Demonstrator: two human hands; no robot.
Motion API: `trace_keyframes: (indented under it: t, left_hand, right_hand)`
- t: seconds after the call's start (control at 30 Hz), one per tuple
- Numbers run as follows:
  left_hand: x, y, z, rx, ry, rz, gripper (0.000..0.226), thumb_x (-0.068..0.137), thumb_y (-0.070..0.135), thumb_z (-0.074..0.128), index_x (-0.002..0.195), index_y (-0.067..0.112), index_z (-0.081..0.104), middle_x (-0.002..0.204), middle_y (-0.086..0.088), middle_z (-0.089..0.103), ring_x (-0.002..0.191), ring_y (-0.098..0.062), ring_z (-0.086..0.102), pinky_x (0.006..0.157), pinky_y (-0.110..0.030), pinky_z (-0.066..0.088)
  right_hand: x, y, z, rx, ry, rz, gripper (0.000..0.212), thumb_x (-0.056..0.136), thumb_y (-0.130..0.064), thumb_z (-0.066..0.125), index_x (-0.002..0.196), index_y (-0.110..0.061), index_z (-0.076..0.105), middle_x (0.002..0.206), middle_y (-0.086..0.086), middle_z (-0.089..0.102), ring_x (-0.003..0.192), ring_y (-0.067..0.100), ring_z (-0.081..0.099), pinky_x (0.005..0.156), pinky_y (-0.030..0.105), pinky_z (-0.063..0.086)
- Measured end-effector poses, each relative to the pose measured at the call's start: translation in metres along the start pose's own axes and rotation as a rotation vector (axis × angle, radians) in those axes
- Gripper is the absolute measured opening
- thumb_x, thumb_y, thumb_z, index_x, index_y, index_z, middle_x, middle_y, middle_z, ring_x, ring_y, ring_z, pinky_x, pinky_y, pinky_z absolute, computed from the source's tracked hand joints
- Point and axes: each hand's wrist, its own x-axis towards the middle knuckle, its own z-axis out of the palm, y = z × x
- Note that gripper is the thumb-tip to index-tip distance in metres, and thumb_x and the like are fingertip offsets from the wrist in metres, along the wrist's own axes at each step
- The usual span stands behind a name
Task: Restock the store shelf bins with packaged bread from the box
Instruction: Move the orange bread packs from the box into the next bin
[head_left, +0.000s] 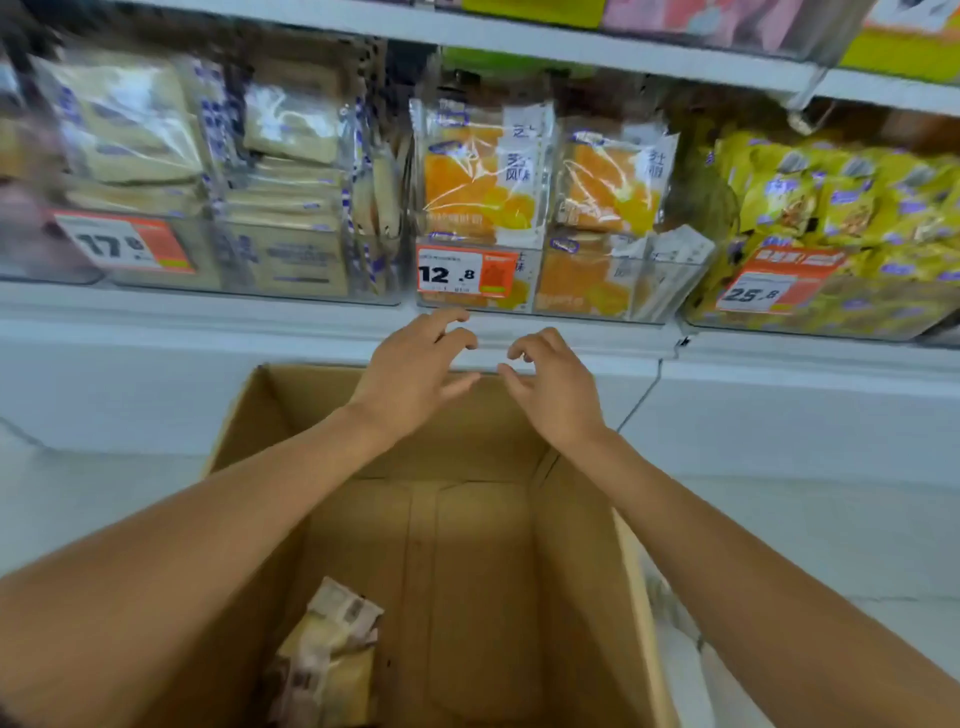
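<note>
An open cardboard box (467, 436) stands on the floor below the shelf. A pale bread packet (332, 654) lies in its near left corner. My left hand (415, 369) and my right hand (556, 384) hover side by side over the box's far wall, fingers loosely curled, holding nothing. Just above them a clear shelf bin (670, 291) holds orange bread packets (483, 176) behind a 12.8 price tag (467, 273).
To the left a bin of cream-coloured bread packets (280, 171) carries a 17.8 tag (124, 241). A bin of yellow packets (841, 208) with a 25.8 tag sits to the right. A white shelf ledge (208, 317) runs across, with another shelf above.
</note>
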Motion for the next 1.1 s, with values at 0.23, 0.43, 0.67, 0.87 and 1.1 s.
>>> trace_keyframes:
  t: [0.23,0.43,0.67,0.87,1.1]
  left_hand:
    - [-0.136,-0.038,0.056,-0.125,-0.579,-0.459,0.045,0.088,0.050,0.065,0.124,0.024,0.057,0.129,0.003,0.052,0.111,-0.015,0.055,0.090,-0.032,0.049]
    - [-0.233,-0.075,0.110,-0.456,-0.888,-0.866,0.059,0.080,0.042,0.078,0.130,0.018,0.058,0.134,-0.004,0.055,0.121,-0.020,0.054,0.095,-0.030,0.045]
    - [-0.277,-0.076,0.142,-0.451,-1.315,-0.896,0.059,0.073,0.026,0.087,0.126,0.021,0.060,0.129,-0.003,0.059,0.116,-0.020,0.057,0.093,-0.031,0.051]
    - [-0.271,-0.075,0.146,-0.526,-1.202,-0.924,0.031,0.080,0.006,0.079,0.109,0.013,0.069,0.110,-0.002,0.063,0.103,-0.017,0.058,0.077,-0.021,0.045]
    - [-0.200,-0.075,0.111,-1.017,-0.702,-1.448,0.029,0.094,0.017,0.064,0.122,0.009,0.061,0.108,-0.007,0.066,0.093,-0.016,0.064,0.067,-0.026,0.056]
  right_hand:
    - [-0.086,-0.012,0.103,-0.014,-0.499,0.112,0.025,0.096,-0.039,0.056,0.107,-0.018,0.063,0.113,-0.001,0.053,0.096,0.018,0.059,0.078,0.037,0.051]
    - [-0.142,0.009,0.166,-0.039,-0.859,0.246,0.035,0.099,-0.042,0.051,0.125,-0.021,0.060,0.145,0.003,0.045,0.129,0.023,0.049,0.100,0.036,0.046]
    - [-0.163,0.025,0.194,0.027,-1.000,0.332,0.029,0.098,-0.038,0.054,0.120,-0.020,0.063,0.142,0.007,0.049,0.127,0.023,0.051,0.101,0.036,0.045]
    - [-0.160,0.019,0.188,0.147,-0.995,0.393,0.021,0.095,-0.035,0.061,0.111,-0.023,0.064,0.105,-0.003,0.064,0.092,0.013,0.060,0.084,0.036,0.054]
    - [-0.153,-0.004,0.162,0.254,-0.980,0.220,0.080,0.079,-0.018,0.076,0.147,-0.030,0.035,0.147,-0.005,0.042,0.136,0.015,0.032,0.111,0.032,0.029]
